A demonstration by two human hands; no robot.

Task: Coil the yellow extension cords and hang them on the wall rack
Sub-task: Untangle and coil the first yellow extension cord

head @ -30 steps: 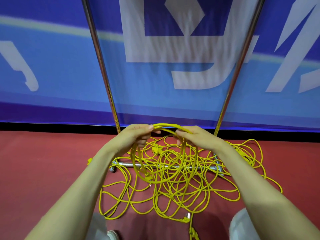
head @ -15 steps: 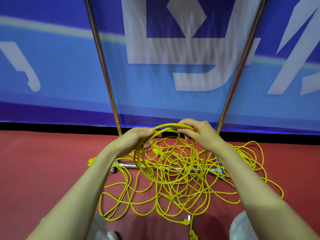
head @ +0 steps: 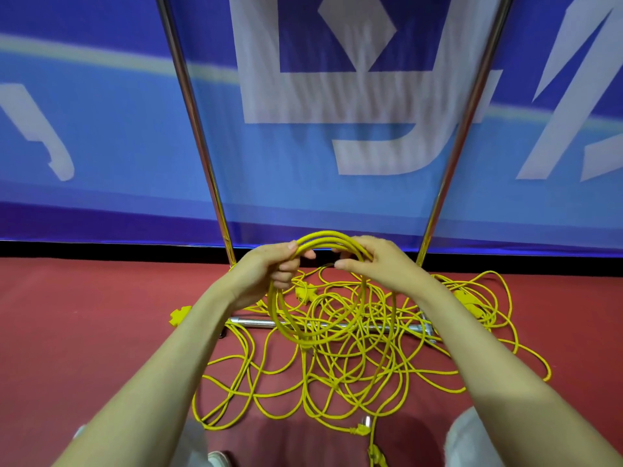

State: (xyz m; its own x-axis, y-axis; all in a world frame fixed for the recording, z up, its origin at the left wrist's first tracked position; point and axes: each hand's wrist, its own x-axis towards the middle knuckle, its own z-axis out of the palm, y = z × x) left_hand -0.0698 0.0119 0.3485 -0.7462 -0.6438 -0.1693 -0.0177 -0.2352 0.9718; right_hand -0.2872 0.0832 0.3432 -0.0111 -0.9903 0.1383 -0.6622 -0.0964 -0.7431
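Observation:
A coil of yellow cord (head: 290, 318) with several loops hangs in front of me. My left hand (head: 269, 269) grips its top left, fingers curled round the strands. My right hand (head: 377, 264) holds the top right of the same coil, thumb under and fingers over the cord. Below lies a loose tangle of yellow extension cord (head: 354, 375) on the red floor, with a plug (head: 362, 428) near the front and sockets (head: 467, 298) at the right. The rack's two metal uprights (head: 199, 136) rise behind my hands.
The rack's base bar (head: 256, 322) lies under the tangle. A blue banner wall (head: 101, 146) stands close behind. A yellow socket end (head: 178, 315) lies left of the base. My knees and a shoe (head: 219, 460) show at the bottom edge.
My right hand has brought another loop up to the coil and slid right along its top. The coil has risen slightly and gained a strand.

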